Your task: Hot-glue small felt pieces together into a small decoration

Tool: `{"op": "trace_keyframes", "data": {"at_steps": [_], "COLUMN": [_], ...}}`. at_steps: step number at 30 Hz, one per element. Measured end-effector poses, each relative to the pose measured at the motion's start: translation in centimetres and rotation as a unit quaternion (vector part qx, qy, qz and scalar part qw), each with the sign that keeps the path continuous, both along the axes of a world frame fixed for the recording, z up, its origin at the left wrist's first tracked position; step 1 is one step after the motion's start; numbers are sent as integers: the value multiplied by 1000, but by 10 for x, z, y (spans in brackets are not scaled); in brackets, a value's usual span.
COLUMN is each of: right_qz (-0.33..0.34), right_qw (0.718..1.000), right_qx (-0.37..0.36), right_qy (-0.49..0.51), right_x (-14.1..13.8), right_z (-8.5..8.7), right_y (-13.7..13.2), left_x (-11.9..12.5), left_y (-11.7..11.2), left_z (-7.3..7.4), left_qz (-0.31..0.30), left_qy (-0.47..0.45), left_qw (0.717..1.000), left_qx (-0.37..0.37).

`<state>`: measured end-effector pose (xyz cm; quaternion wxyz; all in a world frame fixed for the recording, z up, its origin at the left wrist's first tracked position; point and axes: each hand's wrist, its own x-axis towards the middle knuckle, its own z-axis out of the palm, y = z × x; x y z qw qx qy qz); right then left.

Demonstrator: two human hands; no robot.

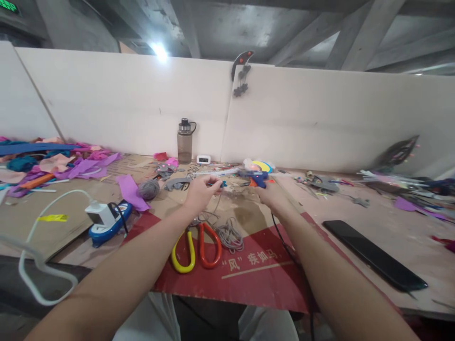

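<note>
Glue gun (261, 177) is gripped by fingers of right hand (269, 193), 3 o'clock from left hand (203, 190); small piece (222, 184) is pinched in left fingers. Scissors (202, 244) are laid on cardboard (256, 291), left hand's 6 o'clock.

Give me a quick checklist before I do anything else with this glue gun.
1. Glue gun in the right hand: ok.
2. Left hand apart from the gun: ok.
3. Glue gun heated: cannot tell.
4. Scissors put down, out of both hands: ok.
5. Grey string neatly wound: not ok, it lies in loose loops.
6. Bottle upright: ok.
</note>
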<state>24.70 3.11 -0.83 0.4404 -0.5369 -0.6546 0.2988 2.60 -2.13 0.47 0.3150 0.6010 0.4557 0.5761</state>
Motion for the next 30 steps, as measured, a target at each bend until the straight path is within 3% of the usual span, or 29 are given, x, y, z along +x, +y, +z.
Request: {"op": "trace_keyframes", "data": {"at_steps": [3,6,10,13,15,18,22,30], "right_qz": [-58,13,72,85,86,86,92,124], "right_qw": [990,966,948,948,950,951,963,978], "right_qx": [-3,-15,-41,-45,-43,-27,11,72], "right_qy": [131,259,308,305,298,296,255,149], "right_x": [-10,-20,-28,-31,-33,-35,-38,-39], "right_z": [12,20,25,26,26,26,27,27], "right_y": [-8,-18,-29,-33,-35,-37,-40,-47], "left_x": [-1,-2,-1,0,2,4,3,-19], "left_y": [3,3,-3,-6,-6,-3,5,15], "left_z": [-4,-9,-9,-7,-6,-7,-10,-9], "left_qz": [2,-5,-21,-27,-30,-44,-37,22], "left_qy": [-13,84,247,279,243,107,-53,-130], "left_qw": [1000,996,966,955,967,993,990,987], "left_qx": [-22,7,78,94,64,-33,-124,-93]}}
